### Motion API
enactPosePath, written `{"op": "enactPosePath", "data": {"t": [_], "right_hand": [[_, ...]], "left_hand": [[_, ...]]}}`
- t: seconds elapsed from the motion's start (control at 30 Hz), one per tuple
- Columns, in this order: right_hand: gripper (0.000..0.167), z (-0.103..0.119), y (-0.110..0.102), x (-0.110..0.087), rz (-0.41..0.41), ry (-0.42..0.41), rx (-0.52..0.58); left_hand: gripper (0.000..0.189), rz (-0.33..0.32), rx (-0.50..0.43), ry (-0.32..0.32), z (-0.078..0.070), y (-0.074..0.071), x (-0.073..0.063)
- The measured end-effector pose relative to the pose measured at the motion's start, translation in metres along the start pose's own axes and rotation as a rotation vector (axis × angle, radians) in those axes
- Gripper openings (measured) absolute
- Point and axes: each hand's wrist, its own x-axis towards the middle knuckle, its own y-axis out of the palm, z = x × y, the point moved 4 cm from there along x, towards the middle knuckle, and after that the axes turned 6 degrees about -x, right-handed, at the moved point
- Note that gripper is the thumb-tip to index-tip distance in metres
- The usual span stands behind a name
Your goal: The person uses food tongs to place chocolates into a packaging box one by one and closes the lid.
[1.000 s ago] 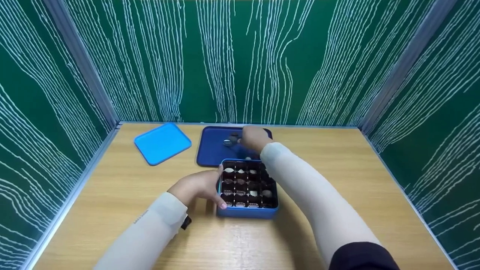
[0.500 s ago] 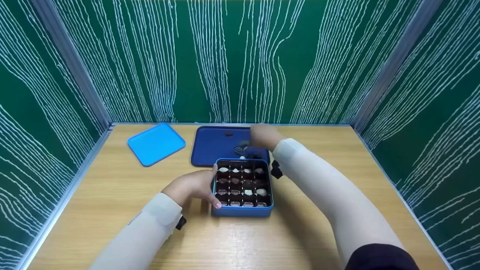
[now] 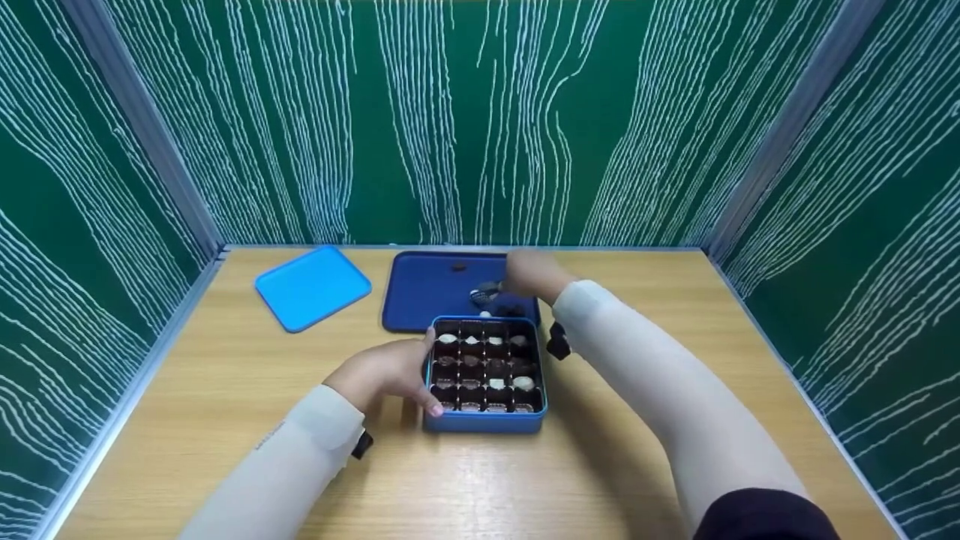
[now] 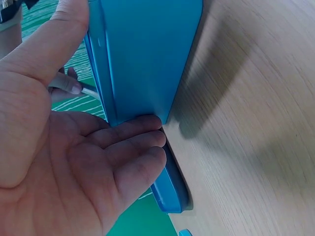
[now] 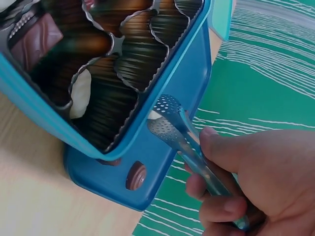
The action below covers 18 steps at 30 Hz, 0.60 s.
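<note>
My left hand holds the left side of a blue tin, thumb at the near corner, fingers along the wall. A dark divided insert with chocolates fills it, some white, some brown. Behind the tin lies a dark blue tray. Over its right part my right hand grips metal serving tongs with perforated ends, low over the tray. Something white shows between the tongs' ends in the right wrist view. A round brown chocolate lies on the tray near its edge.
A light blue lid-like tray lies at the back left of the wooden table. One small brown chocolate sits at the back of the dark blue tray. Green walls with white lines enclose the table.
My right hand with the tongs has moved right and slightly toward me over the tray, away from the brown chocolate at the back. My left hand stays on the tin.
</note>
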Motion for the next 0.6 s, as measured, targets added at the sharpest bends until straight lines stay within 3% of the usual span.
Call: {"op": "enactPosePath", "data": {"t": [0.2,0.4,0.6], "right_hand": [[0.027,0.0,-0.02,-0.02,0.042,0.008,0.032],[0.032,0.007,-0.04,-0.063,0.042,-0.175,-0.011],[0.022,0.032,-0.048,-0.109,0.097,-0.334,-0.051]], "left_hand": [[0.156,-0.002,-0.012,-0.003,-0.001,0.0,0.0],[0.155,0.005,-0.008,0.024,-0.003,0.001,0.0],[0.155,0.009,-0.006,0.018,-0.002,0.001,-0.002]]}}
